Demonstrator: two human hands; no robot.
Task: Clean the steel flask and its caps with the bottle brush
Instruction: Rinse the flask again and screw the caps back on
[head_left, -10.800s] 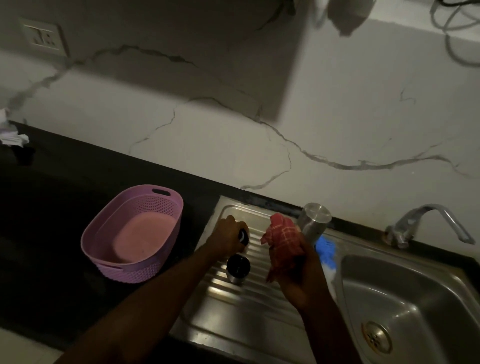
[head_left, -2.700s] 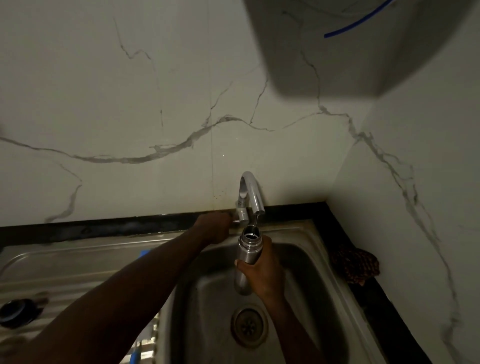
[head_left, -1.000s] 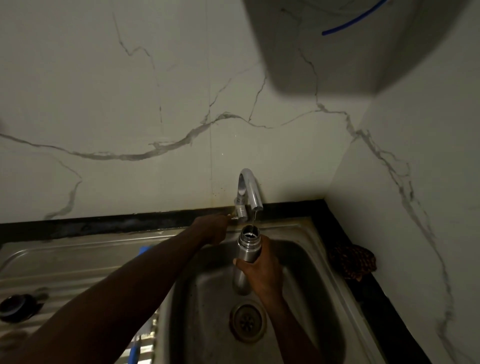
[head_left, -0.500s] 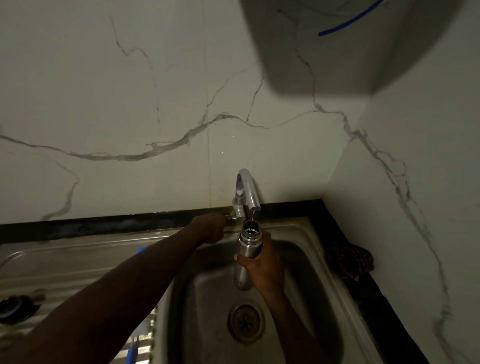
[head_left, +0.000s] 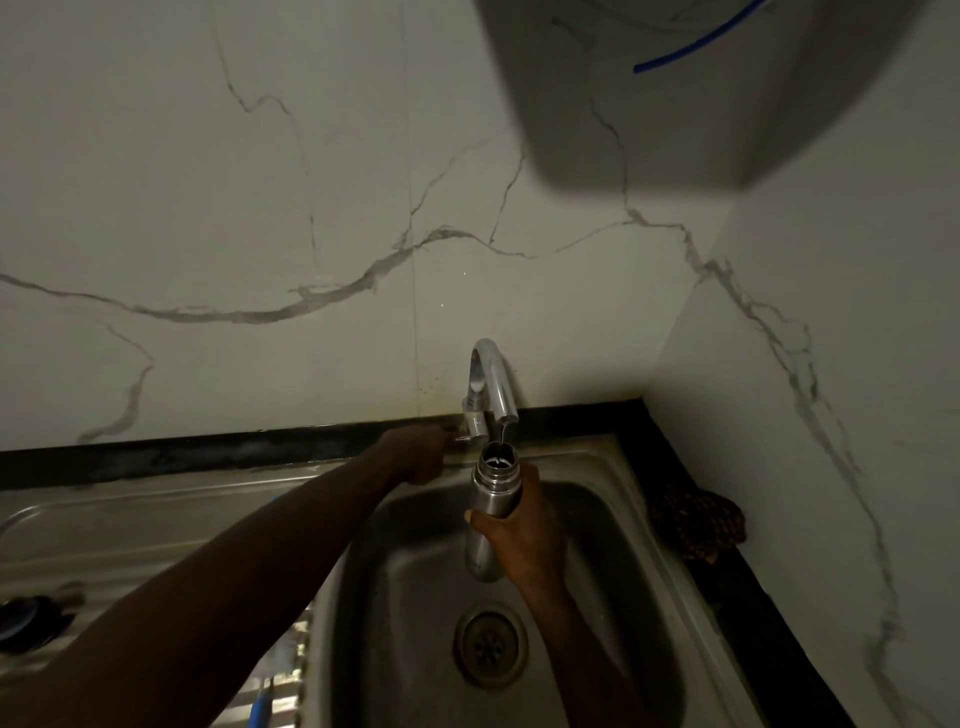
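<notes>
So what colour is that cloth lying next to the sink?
The cloth looks dark reddish with a checked pattern, seen dimly in the head view.

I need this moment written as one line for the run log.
step: filling flask | right hand: grips steel flask under tap | left hand: on tap lever | water: thin stream | sink
</notes>
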